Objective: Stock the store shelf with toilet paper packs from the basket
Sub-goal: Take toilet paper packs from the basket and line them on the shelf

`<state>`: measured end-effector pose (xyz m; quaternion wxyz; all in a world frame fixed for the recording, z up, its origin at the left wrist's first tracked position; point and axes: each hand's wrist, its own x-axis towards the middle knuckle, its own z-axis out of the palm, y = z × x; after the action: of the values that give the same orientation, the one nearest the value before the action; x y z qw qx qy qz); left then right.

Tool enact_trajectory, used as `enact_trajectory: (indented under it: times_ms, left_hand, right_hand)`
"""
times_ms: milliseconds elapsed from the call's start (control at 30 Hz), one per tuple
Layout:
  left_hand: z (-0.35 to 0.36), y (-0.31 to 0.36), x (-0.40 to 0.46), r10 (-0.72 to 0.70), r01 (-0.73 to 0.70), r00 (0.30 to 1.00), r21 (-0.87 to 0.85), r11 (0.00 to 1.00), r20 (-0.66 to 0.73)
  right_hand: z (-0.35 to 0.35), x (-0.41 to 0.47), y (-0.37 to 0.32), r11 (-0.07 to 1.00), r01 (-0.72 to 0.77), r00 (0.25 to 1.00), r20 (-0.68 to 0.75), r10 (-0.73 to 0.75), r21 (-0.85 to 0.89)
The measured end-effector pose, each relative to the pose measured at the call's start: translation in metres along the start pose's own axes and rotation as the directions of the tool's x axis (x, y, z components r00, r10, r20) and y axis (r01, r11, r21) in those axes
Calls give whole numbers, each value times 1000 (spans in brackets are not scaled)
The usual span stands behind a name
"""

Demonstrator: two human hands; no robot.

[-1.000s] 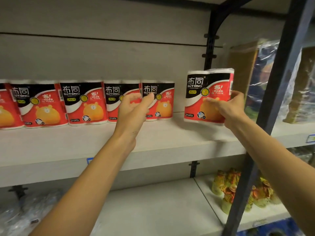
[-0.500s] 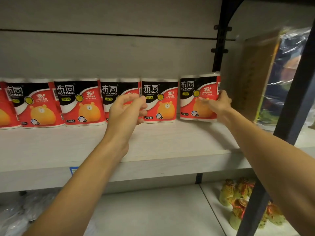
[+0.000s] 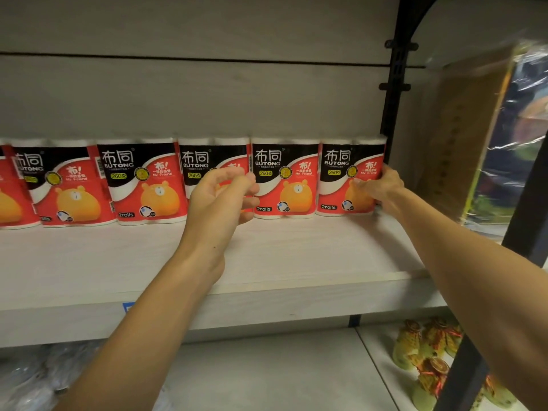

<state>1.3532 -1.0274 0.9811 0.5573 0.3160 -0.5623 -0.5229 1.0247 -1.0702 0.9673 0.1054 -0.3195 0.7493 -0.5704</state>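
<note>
The right hand grips the rightmost toilet paper pack at three o'clock on the shelf; the left hand hovers loosely curled, holding nothing.

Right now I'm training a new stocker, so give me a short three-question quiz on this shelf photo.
1. True or false: the rightmost toilet paper pack stands on the shelf beside the black upright post.
2. Which hand is on that pack?
A. the left hand
B. the right hand
C. both hands
3. Fill in: the left hand hovers in front of the row with loosely curled fingers, holding ____.

Key:
1. True. It ends the row, against its neighbouring pack.
2. B. The right hand grips its right edge.
3. Nothing.
</note>
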Motion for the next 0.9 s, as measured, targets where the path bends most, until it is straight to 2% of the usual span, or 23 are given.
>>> enact_trajectory:
  times_ms: [233, 300, 367, 433, 533, 633, 767, 900]
  left_hand:
    - [-5, 4, -8, 2, -2, 1000, -16, 1000, -17]
    - [-10, 5, -11, 14, -15, 1000, -11, 1000, -21]
    - [-17, 6, -16, 14, -15, 1000, -19, 1000, -27]
    - [-25, 7, -22, 15, -15, 1000, -33, 999, -20]
    - [-38, 9, -36, 12, -10, 1000, -62, 998, 20]
    - [-61, 8, -56, 11, -4, 998, -99, 995, 68]
    - [-113, -2, -86, 15, 0, 995, -138, 990, 103]
    - [-169, -34, -120, -18, 38, 993, -173, 984, 119]
  right_hand:
    - [4, 6, -3, 999, -50, 999, -12, 50, -7]
    - [5, 0, -6, 999, -49, 997, -60, 50, 11]
    - [5, -16, -12, 999, 23, 982, -185, -32, -47]
    - [4, -45, -21, 982, 156, 933, -309, -183, -110]
    - [8, -113, -39, 921, 386, 860, -342, -380, -53]
    - [20, -189, -53, 845, 535, 801, -316, -508, -4]
    - [51, -292, -57, 782, 623, 760, -256, -597, 25]
    - [87, -379, -34, 802, 597, 772, -265, -578, -10]
